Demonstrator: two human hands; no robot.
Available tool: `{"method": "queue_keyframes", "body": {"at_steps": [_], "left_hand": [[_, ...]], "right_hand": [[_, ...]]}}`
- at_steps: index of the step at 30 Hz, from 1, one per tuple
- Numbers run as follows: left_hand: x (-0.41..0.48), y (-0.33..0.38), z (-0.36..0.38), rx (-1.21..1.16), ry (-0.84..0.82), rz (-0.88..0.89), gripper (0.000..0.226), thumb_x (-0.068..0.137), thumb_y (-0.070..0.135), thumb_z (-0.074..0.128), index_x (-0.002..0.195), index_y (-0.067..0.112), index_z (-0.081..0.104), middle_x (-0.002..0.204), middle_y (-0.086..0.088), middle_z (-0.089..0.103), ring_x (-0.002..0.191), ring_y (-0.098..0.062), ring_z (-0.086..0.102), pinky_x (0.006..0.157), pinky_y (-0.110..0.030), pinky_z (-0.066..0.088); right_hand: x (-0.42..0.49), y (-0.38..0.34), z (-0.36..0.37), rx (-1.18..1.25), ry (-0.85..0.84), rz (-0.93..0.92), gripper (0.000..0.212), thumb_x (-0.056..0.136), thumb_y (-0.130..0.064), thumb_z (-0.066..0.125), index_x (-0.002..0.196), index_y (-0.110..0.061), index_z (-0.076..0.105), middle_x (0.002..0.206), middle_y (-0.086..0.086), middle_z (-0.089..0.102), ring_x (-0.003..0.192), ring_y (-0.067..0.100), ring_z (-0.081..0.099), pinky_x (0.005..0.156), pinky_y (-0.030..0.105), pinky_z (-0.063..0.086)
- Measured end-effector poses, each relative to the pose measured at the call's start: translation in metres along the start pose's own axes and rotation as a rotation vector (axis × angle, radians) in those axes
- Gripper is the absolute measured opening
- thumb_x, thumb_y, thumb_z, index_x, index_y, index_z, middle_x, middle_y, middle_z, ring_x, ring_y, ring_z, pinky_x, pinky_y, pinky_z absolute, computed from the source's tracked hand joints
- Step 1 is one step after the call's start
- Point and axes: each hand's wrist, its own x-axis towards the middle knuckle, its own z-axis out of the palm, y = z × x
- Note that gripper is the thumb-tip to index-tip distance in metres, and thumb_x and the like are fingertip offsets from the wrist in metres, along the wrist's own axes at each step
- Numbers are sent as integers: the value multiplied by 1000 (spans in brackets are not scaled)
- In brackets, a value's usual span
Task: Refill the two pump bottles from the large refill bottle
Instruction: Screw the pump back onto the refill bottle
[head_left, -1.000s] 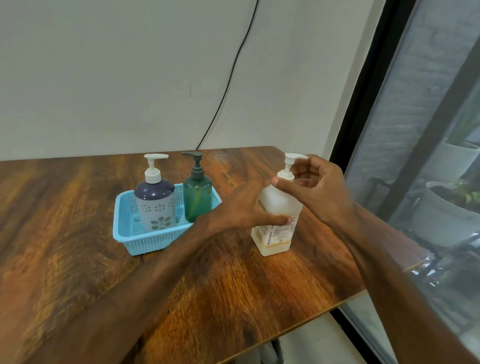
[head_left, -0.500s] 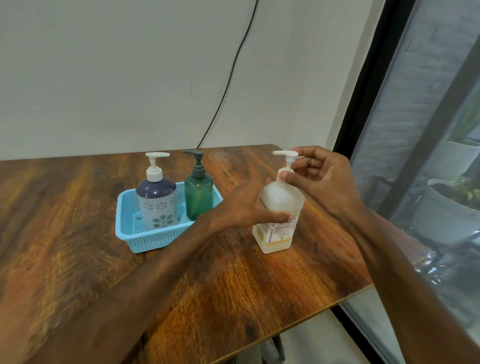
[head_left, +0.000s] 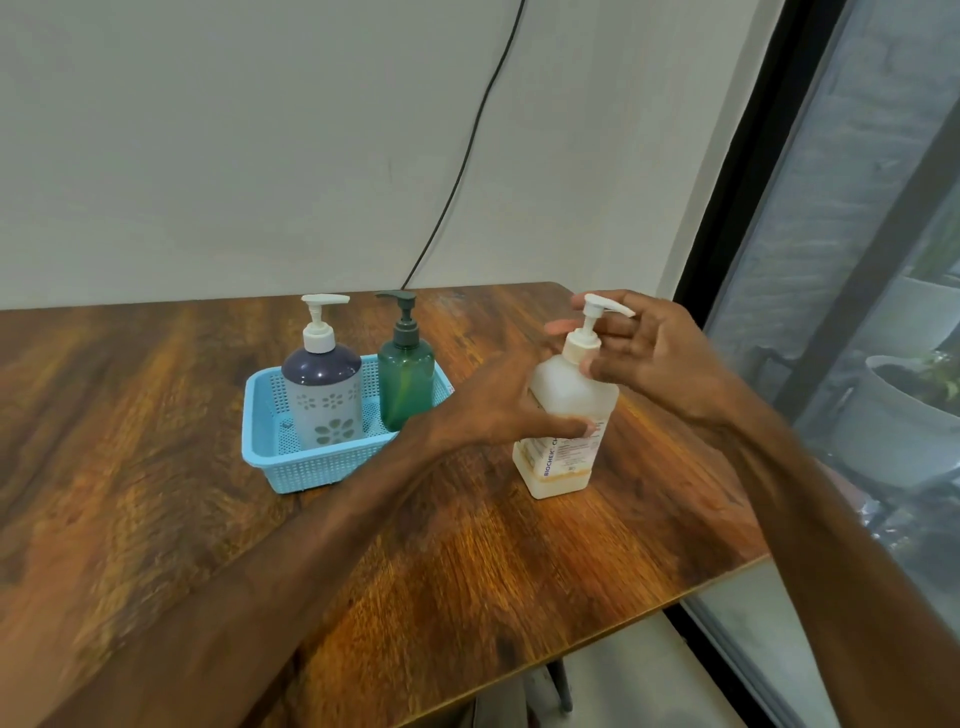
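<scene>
The large refill bottle (head_left: 566, 415) stands upright on the bench (head_left: 156, 467), just right of the blue basket (head_left: 270, 441). The left hand (head_left: 498, 405) wraps the bottle body from the left, its thumb pressed across the label. The right hand (head_left: 644, 353) curls around the pump neck, its fingers (head_left: 597, 366) pinching the collar just below the white pump head (head_left: 605, 306). Compared with half a second ago, the pump nozzle has rotated from pointing left to pointing right, and the right hand's fingers sit lower on the collar. In the basket stand the purple-and-grey pump bottle (head_left: 322, 395) and, to its right, the green pump bottle (head_left: 405, 384), both upright and capped.
</scene>
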Motion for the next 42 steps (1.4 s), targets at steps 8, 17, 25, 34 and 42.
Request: {"method": "queue_keyframes", "body": {"at_steps": [8, 17, 25, 34, 42], "left_hand": [[1, -1, 0, 9, -5, 9, 68, 77, 43, 89, 133, 20, 59, 110, 12, 68, 94, 0, 67, 73, -19, 58], [0, 1, 0, -1, -22, -8, 61, 78, 42, 88, 128, 20, 61, 113, 9, 71, 97, -3, 69, 75, -22, 59], [1, 0, -1, 24, -4, -8, 51, 75, 42, 90, 115, 22, 64, 104, 10, 73, 90, -1, 69, 73, -21, 58], [-3, 4, -2, -7, -26, -19, 69, 78, 40, 88, 137, 22, 56, 114, 10, 70, 97, -1, 67, 77, -17, 58], [1, 13, -10, 18, -192, -61, 62, 78, 45, 88, 127, 24, 56, 115, 11, 69, 102, -3, 67, 79, -13, 55]], "right_hand": [[1, 9, 15, -139, 306, -38, 55, 72, -25, 90, 121, -14, 67, 99, -2, 71, 91, 13, 73, 79, 22, 60], [5, -11, -8, -101, 29, 49, 60, 80, -17, 83, 133, -14, 56, 115, 2, 75, 106, 12, 72, 90, 27, 59], [-2, 4, 8, -17, 140, -66, 46, 87, 5, 72, 130, -5, 59, 112, 6, 75, 104, 17, 73, 92, 31, 59], [3, 7, 15, -190, 304, -74, 51, 71, -32, 91, 115, -17, 69, 105, 2, 73, 95, 15, 72, 84, 29, 62], [-7, 18, 5, -60, 18, 42, 71, 82, -22, 81, 144, -16, 46, 137, -1, 65, 123, 12, 64, 106, 36, 52]]}}
